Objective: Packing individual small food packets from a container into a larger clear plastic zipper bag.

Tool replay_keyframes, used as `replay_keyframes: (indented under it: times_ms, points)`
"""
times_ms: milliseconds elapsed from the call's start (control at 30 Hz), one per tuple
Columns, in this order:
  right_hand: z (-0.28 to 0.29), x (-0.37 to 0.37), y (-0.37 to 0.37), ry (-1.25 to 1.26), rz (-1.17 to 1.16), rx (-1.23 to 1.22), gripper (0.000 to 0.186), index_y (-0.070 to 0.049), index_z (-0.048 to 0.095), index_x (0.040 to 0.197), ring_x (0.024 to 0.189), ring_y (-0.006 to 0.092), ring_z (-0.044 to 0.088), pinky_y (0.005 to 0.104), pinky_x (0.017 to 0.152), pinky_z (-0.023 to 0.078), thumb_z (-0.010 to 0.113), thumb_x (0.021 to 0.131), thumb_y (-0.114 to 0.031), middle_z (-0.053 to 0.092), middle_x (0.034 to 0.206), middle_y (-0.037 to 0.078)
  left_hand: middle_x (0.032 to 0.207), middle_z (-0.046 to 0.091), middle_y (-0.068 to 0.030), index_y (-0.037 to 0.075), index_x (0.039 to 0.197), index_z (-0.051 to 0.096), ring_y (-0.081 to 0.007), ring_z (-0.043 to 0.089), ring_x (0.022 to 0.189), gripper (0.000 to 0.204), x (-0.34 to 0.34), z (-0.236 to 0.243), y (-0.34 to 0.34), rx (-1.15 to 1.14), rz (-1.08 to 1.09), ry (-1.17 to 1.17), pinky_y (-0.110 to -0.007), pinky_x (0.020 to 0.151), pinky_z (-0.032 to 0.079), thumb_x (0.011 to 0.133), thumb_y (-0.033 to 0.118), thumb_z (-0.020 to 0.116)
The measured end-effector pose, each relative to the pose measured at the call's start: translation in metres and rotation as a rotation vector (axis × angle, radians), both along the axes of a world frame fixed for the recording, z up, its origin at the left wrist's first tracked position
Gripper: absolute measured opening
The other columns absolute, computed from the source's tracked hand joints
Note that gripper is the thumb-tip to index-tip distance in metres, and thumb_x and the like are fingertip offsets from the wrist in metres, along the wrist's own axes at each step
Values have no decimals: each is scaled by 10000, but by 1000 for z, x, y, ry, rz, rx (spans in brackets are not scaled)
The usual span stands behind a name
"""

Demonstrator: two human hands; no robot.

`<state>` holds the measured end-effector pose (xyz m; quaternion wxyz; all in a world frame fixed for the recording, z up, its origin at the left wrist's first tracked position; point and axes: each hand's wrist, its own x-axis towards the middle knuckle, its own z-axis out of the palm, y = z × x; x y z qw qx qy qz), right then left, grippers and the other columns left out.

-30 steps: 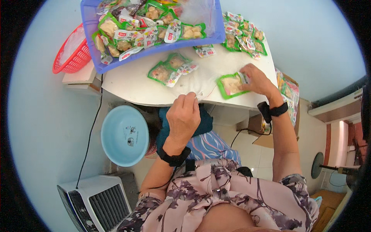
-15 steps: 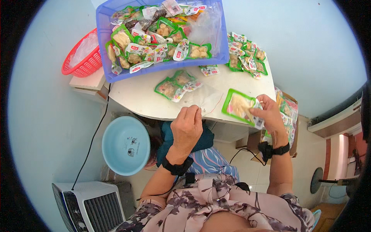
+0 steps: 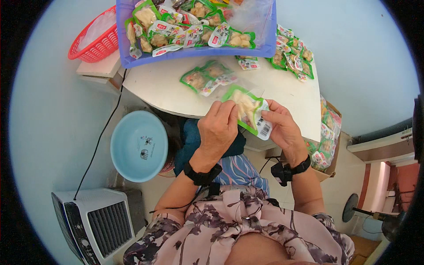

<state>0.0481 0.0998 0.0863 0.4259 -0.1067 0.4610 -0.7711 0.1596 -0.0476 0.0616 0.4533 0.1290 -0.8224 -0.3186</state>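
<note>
My right hand (image 3: 283,126) grips a green-edged food packet (image 3: 245,107) by its white printed end. Pale chunks show through the packet's window. My left hand (image 3: 217,130) is closed in a pinch at the packet's left edge, on the mouth of a clear plastic bag (image 3: 254,88); its exact hold is partly hidden behind the fingers. The bag lies on the white table, and two green-edged packets (image 3: 206,77) are inside its far part. The held packet is over the bag's near end, at the table's front edge.
A blue crate (image 3: 194,55) full of packets stands at the back. Packets are piled (image 3: 291,55) beside it, with a small packet (image 3: 248,62) in front. A red basket (image 3: 98,46) is left, a blue basin (image 3: 139,145) below, an air cooler (image 3: 101,221) lower left, a carton (image 3: 329,170) right.
My right hand has brought the packet leftward to my left hand, over the bag's mouth. My left hand keeps its pinch. The view has shifted, so the crate sits higher.
</note>
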Motion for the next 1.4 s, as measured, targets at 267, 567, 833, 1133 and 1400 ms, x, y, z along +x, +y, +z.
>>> replay_keyframes:
  times_ms: [267,567,833,1133,1400]
  points:
    - [-17,-3,-37,-81,92,-196,322,22,510,1217,994,182,653,333,893,529,588,907,-17,646,1124,106,740,546,-97,65,902,630,-296,586,615,102,2,4,-2,-48,10,-15,-367,524,467,819,74,689]
    - [-13,-1,-90,-40,177,-282,362,16,516,1257,1095,177,593,301,917,505,577,902,-18,593,1225,121,937,629,-122,38,863,644,-332,592,961,117,3,10,-5,-101,57,59,-438,826,446,767,56,709]
    - [-25,-2,-123,-27,152,-138,376,28,522,1243,910,143,606,253,763,519,647,898,-53,631,1095,82,1098,653,-154,11,895,627,-355,590,1069,132,2,-4,-9,-93,22,102,-438,926,442,783,45,687]
    - [-31,8,-130,314,-123,290,282,31,568,1069,737,114,597,252,629,512,693,880,-136,630,914,59,1092,655,-158,4,902,619,-357,604,1043,120,6,-6,-11,-56,-27,105,-438,922,461,806,48,676]
    - [-58,-1,-136,367,-178,200,254,7,563,1002,663,120,575,234,545,479,708,868,-153,615,846,50,1090,653,-159,3,907,618,-353,609,1036,109,7,-9,-9,-49,-25,109,-435,917,469,823,51,670]
